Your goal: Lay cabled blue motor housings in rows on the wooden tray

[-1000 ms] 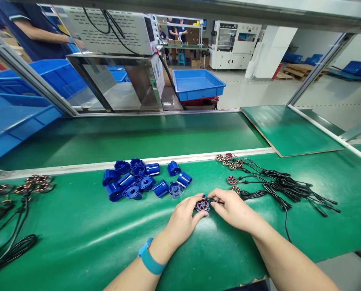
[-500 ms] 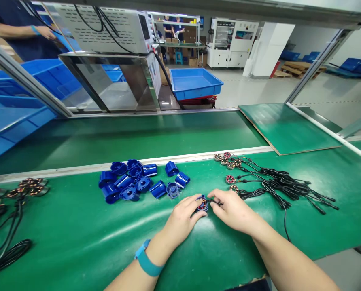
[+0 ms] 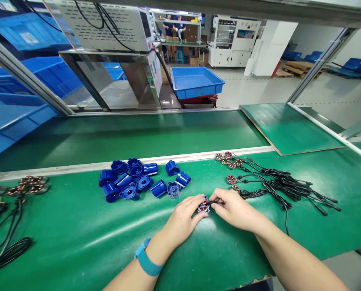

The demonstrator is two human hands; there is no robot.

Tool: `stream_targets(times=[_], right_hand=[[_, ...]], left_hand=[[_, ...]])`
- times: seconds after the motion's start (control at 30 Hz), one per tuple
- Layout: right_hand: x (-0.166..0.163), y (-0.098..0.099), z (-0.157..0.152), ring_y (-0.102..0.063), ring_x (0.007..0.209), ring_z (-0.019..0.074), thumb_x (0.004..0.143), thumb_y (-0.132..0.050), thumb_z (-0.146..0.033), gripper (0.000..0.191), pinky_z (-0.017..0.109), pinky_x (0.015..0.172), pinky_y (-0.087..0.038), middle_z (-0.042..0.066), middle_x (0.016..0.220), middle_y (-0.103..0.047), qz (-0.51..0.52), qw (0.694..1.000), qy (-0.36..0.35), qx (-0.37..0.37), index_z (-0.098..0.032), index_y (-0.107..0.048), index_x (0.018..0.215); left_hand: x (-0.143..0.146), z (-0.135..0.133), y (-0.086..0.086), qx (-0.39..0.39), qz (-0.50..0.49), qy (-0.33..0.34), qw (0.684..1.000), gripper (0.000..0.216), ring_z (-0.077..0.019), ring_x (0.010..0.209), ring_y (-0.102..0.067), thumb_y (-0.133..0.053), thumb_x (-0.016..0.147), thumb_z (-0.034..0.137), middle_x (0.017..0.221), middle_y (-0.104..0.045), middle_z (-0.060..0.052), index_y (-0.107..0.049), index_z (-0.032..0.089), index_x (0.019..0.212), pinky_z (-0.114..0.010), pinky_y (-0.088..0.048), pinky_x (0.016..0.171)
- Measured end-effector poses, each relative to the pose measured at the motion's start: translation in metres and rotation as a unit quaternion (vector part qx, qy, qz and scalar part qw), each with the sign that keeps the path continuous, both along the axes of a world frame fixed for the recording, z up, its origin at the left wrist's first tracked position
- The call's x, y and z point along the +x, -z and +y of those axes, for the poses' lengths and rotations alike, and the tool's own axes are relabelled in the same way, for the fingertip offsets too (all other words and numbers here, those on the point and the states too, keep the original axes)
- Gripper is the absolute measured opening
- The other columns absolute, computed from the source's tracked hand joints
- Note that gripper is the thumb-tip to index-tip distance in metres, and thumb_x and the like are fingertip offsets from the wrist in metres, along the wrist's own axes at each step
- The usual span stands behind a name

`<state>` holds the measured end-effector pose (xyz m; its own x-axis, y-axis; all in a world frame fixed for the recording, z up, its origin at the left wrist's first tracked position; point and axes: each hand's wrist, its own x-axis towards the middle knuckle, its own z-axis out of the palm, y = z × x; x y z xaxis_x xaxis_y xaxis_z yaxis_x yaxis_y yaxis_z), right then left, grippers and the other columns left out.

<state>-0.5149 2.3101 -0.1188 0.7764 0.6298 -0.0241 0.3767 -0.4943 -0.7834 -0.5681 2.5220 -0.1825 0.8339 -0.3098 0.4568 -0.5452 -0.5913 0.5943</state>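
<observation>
My left hand [image 3: 185, 214] is closed round a blue plastic housing [image 3: 207, 210] standing on the green mat. A round copper-wound motor stator [image 3: 202, 206] with red parts sits in the top of that housing. From the stator a black cable [image 3: 214, 201] runs to the right, and my right hand [image 3: 230, 208] pinches it close to the housing's rim. How deep the stator sits is too small to tell. To the left of my hands lies a group of blue housings [image 3: 128, 180], some upright and some on their sides.
Stators with bundled black cables [image 3: 277, 182] lie to the right. More stators [image 3: 31, 186] with cables are at the far left. Beyond the white strip [image 3: 168, 157] runs a lower green surface, with a green board [image 3: 289, 127] at right. Blue bins [image 3: 13, 117] stand left.
My right hand's fingers have closed in on the cable near the housing. My left hand stays on the housing. In the background at left, a blue bin has been raised.
</observation>
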Motion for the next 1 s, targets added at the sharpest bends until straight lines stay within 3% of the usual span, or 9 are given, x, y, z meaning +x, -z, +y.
stream_targets(times=[0.17,0.3,0.5,0.77,0.87,1.0], right_hand=[[-0.005,0.001,-0.003,-0.058,0.071,0.013,0.089,-0.059,-0.02,0.011,0.025,0.067,-0.044,0.001,0.084,-0.067,-0.017,0.999,-0.032,0.013,-0.02,-0.065,0.099],[-0.011,0.002,-0.001,-0.057,0.069,0.0124,0.09,-0.056,-0.019,0.01,0.024,0.065,-0.044,0.002,0.079,-0.065,-0.062,0.996,0.004,0.057,-0.019,-0.065,0.095],[-0.013,0.002,-0.003,-0.052,0.059,0.009,0.085,-0.058,-0.016,0.01,0.021,0.058,-0.042,-0.002,0.07,-0.061,-0.083,0.986,0.049,0.133,-0.018,-0.066,0.091],[-0.015,-0.001,0.0,-0.05,0.056,0.0084,0.079,-0.058,-0.02,0.008,0.022,0.054,-0.041,-0.002,0.066,-0.062,0.064,0.971,0.11,0.204,-0.017,-0.066,0.081],[-0.016,-0.003,0.002,-0.053,0.058,0.0097,0.075,-0.059,-0.023,0.008,0.023,0.054,-0.043,-0.001,0.065,-0.062,0.147,0.949,0.138,0.242,-0.017,-0.064,0.078],[-0.016,-0.005,0.004,-0.049,0.051,0.0078,0.068,-0.06,-0.022,0.007,0.02,0.048,-0.04,-0.004,0.057,-0.058,0.247,0.911,0.16,0.29,-0.017,-0.062,0.073]], left_hand=[[-0.006,-0.008,0.002,-0.028,0.107,-0.023,0.994,0.074,-0.0262,0.116,-0.065,-0.084,0.074,0.037,0.128,-0.065,-0.012,-0.046,0.022,0.135,-0.042,-0.057,0.099],[-0.007,-0.013,0.003,-0.039,0.122,-0.036,0.991,0.055,-0.0228,0.109,-0.067,-0.078,0.079,0.027,0.117,-0.067,-0.008,-0.049,0.023,0.126,-0.039,-0.058,0.095],[-0.009,-0.011,-0.002,-0.05,0.139,-0.003,0.989,0.057,-0.0214,0.114,-0.064,-0.068,0.083,0.02,0.124,-0.063,-0.008,-0.042,0.027,0.133,-0.04,-0.055,0.099],[-0.009,-0.007,-0.016,-0.213,0.303,0.072,0.926,0.036,-0.0203,0.119,-0.06,-0.061,0.088,0.02,0.126,-0.058,-0.011,-0.049,0.022,0.122,-0.036,-0.051,0.105],[-0.008,-0.004,-0.018,-0.201,0.331,0.073,0.919,0.041,-0.0205,0.118,-0.061,-0.062,0.089,0.023,0.126,-0.059,-0.011,-0.048,0.023,0.127,-0.039,-0.05,0.107],[-0.008,-0.002,-0.02,-0.16,0.303,0.065,0.937,0.04,-0.0209,0.12,-0.06,-0.062,0.089,0.023,0.131,-0.058,-0.011,-0.047,0.023,0.126,-0.042,-0.049,0.108]])
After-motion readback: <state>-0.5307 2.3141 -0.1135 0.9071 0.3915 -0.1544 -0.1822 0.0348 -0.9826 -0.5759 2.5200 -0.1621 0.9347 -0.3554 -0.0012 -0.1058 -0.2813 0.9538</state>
